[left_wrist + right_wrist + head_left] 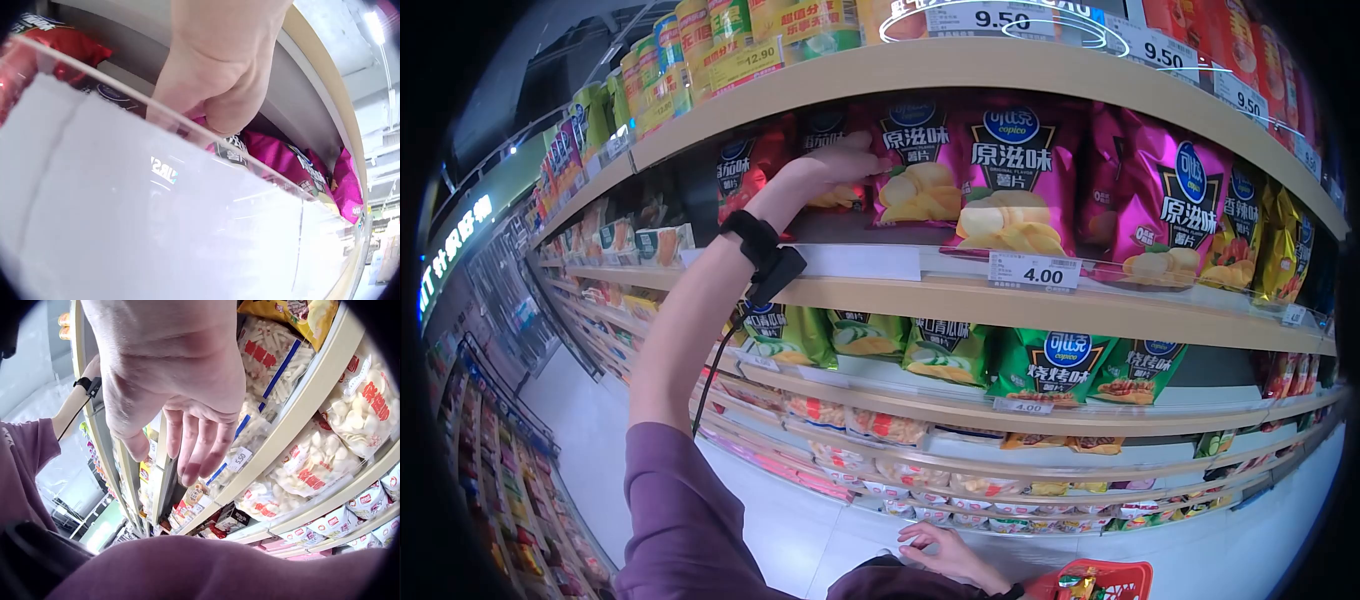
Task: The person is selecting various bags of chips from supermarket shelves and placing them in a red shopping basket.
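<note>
On the upper chip shelf, the left hand pinches the left edge of a magenta chip bag, with magenta film showing between thumb and fingers in the left wrist view. Its fingertips are partly hidden there by the clear shelf guard. Another magenta bag stands just right of it, and a red bag is to the left. Low in the head view, the right hand hangs with relaxed, slightly bent fingers and holds nothing.
A red basket with packets inside is beside the right forearm. Green bags stand one shelf down, and canisters stand above. The clear guard runs along the shelf's front edge. Bagged snacks fill shelves near the right hand.
</note>
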A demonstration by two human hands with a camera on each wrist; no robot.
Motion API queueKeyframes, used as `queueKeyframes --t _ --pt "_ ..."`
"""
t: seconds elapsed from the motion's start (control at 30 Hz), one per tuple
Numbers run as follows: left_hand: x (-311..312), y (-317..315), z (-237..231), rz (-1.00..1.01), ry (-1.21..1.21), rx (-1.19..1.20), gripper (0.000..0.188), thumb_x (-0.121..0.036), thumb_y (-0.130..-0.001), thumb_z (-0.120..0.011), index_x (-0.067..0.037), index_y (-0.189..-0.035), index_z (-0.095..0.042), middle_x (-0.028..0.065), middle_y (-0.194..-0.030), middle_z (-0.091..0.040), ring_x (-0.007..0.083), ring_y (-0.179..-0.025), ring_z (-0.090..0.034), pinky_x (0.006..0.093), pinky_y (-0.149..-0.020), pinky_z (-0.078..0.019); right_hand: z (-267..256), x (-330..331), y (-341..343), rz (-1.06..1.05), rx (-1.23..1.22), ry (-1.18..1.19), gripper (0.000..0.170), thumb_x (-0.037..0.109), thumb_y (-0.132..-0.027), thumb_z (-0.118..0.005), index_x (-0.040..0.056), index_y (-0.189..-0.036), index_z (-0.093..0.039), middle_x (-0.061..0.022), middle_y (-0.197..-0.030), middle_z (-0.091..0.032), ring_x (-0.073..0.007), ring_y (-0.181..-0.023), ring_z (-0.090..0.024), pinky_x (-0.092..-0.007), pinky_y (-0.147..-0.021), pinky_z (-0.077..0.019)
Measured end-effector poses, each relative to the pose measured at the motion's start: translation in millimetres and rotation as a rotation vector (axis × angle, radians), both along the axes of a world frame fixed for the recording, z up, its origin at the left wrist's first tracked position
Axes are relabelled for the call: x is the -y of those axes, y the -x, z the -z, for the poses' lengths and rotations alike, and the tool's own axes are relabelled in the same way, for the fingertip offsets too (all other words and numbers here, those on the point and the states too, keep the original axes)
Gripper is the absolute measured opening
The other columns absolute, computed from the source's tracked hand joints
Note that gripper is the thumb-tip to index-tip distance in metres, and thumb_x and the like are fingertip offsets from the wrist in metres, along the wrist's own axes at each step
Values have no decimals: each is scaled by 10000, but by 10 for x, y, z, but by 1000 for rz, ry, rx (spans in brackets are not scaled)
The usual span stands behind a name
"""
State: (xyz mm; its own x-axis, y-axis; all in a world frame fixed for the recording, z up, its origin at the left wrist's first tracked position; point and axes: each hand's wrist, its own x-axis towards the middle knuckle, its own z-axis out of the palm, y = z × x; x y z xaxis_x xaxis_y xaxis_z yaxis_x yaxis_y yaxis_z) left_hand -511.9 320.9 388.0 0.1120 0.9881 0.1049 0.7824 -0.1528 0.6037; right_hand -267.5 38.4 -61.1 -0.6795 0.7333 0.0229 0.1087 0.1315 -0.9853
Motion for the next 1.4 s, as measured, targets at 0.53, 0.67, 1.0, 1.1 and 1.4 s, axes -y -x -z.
queueKeyframes --t 0.53,0.67,1.0,1.1,1.4 --pt "380 18 35 -107 -736 -504 344 -309 -845 -689 28 -913 -691 154 -809 -700 237 -737 -687 342 -725 -543 -942 -295 -405 213 92 -357 285 210 -840 -729 77 -1078 -645 -92 -976 -696 -210 -844 -684 -321 -768 -537" --pt "665 -310 143 263 -368 -1 367 -319 -852 -656 29 -965 -686 147 -807 -706 215 -784 -690 331 -745 -541 -2151 -604 -686 508 124 -947 267 122 -820 -726 32 -1054 -635 -121 -963 -685 -247 -880 -680 -332 -763 -535" --pt "593 -730 198 352 -86 -25 689 -389 -843 -719 75 -1281 -459 191 -1145 -634 196 -908 -681 283 -811 -539 -3681 -1547 -653 800 185 -1163 358 204 -854 -667 -32 -1104 -565 -206 -974 -660 -347 -916 -656 -396 -797 -511" --pt "565 -736 156 377 -68 -44 795 -388 -794 -768 78 -1323 -401 196 -1187 -609 207 -942 -667 286 -806 -538 -3799 -1604 -628 859 391 -1116 446 259 -849 -680 -45 -1145 -542 -236 -1016 -662 -362 -960 -657 -403 -827 -510" --pt "318 -898 298 284 -195 -77 867 -427 -635 -866 121 -1156 -443 201 -951 -658 199 -772 -705 292 -657 -522 -3912 -1844 -546 960 614 -1096 569 244 -822 -690 -57 -1237 -441 -254 -937 -644 -417 -893 -641 -481 -768 -523"
